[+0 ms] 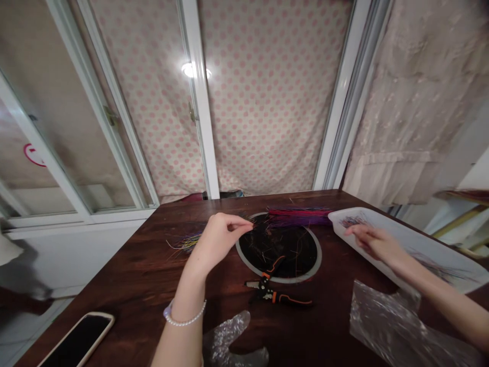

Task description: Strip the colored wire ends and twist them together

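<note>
My left hand [225,237] is held over the left rim of a round black plate [280,255], thumb and fingertips pinched together; what they hold, if anything, is too small to make out. My right hand [369,238] hangs over the near left end of a white tray [412,232], its fingers curled; their contents cannot be made out. A bundle of red and purple wires [298,217] lies across the far side of the black plate. Wire strippers [265,288] with orange and black handles lie spread in front of it. Yellow-green wires [187,241] lie left of my left hand.
A phone [78,341] lies at the table's near left. Crumpled clear plastic [233,344] is at the near edge, and a clear bag [393,321] lies below my right forearm. Thin wires [439,265] lie in the tray. Windows with a dotted curtain [267,102] stand behind the table.
</note>
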Demonstrator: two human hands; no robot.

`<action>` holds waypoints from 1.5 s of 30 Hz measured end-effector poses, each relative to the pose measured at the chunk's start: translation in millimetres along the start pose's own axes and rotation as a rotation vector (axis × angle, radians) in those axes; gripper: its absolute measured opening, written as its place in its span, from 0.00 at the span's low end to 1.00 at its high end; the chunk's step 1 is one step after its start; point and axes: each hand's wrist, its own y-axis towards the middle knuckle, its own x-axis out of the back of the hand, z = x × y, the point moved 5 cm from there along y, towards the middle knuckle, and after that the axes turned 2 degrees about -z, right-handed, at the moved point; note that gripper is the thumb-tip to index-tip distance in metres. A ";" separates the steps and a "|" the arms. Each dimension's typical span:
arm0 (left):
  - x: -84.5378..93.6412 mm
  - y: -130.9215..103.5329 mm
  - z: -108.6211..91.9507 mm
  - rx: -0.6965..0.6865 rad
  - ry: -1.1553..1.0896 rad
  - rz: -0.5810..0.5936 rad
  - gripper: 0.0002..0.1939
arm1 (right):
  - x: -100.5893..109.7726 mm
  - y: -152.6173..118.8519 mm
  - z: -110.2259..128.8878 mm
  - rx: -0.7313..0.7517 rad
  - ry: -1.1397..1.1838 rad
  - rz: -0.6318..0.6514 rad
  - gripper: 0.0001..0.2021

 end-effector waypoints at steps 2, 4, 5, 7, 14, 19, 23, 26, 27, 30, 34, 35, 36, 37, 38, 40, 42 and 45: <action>10.4 3.9 15.8 0.047 0.170 0.015 0.05 | 42.5 10.0 -18.3 -0.041 -0.233 -0.149 0.10; 15.4 10.3 37.4 0.115 0.318 0.060 0.04 | 77.5 12.6 -33.3 -0.078 -0.438 -0.254 0.12; 16.1 14.1 49.5 0.154 0.382 0.086 0.04 | 90.8 11.9 -39.7 -0.095 -0.527 -0.287 0.13; 13.2 21.7 73.9 0.226 0.496 0.165 0.03 | 107.1 9.2 -49.8 -0.122 -0.671 -0.306 0.12; -7.9 42.3 139.0 0.346 0.694 0.269 0.16 | 62.5 1.6 -28.1 0.098 -0.849 -0.180 0.15; -23.0 44.6 161.1 0.328 0.785 0.263 0.17 | -54.9 -30.1 3.4 0.331 -0.641 0.399 0.12; -31.1 41.7 167.0 0.308 0.857 0.257 0.17 | -121.0 -57.2 12.5 0.357 -0.581 0.684 0.14; -33.6 40.4 168.1 0.301 0.897 0.240 0.17 | -145.4 -63.0 11.9 0.336 -0.617 0.765 0.11; -34.1 40.1 168.0 0.297 0.907 0.232 0.17 | -150.7 -63.6 11.5 0.332 -0.633 0.781 0.10; -34.7 39.1 166.9 0.284 0.928 0.206 0.17 | -162.3 -65.2 11.4 0.336 -0.688 0.814 0.07; -35.1 38.0 165.7 0.258 0.950 0.179 0.17 | -170.8 -68.9 13.6 0.340 -0.777 0.803 0.08; -35.7 38.0 165.5 0.248 0.954 0.175 0.17 | -172.1 -69.9 14.5 0.337 -0.797 0.792 0.10; -36.7 38.2 165.2 0.235 0.955 0.174 0.17 | -173.3 -71.1 15.5 0.332 -0.815 0.782 0.12; -38.2 38.5 164.4 0.217 0.953 0.176 0.17 | -174.5 -72.3 16.6 0.327 -0.831 0.773 0.16; -40.4 39.0 163.3 0.194 0.947 0.182 0.17 | -175.8 -73.6 17.9 0.324 -0.842 0.766 0.20; -46.5 39.6 159.8 0.135 0.924 0.209 0.16 | -178.8 -76.1 20.5 0.321 -0.850 0.757 0.26; -53.6 39.2 155.8 0.074 0.897 0.248 0.16 | -181.4 -76.6 22.8 0.324 -0.840 0.727 0.27; -62.1 37.0 152.7 0.015 0.874 0.299 0.15 | -181.0 -69.4 23.0 0.321 -0.784 0.642 0.20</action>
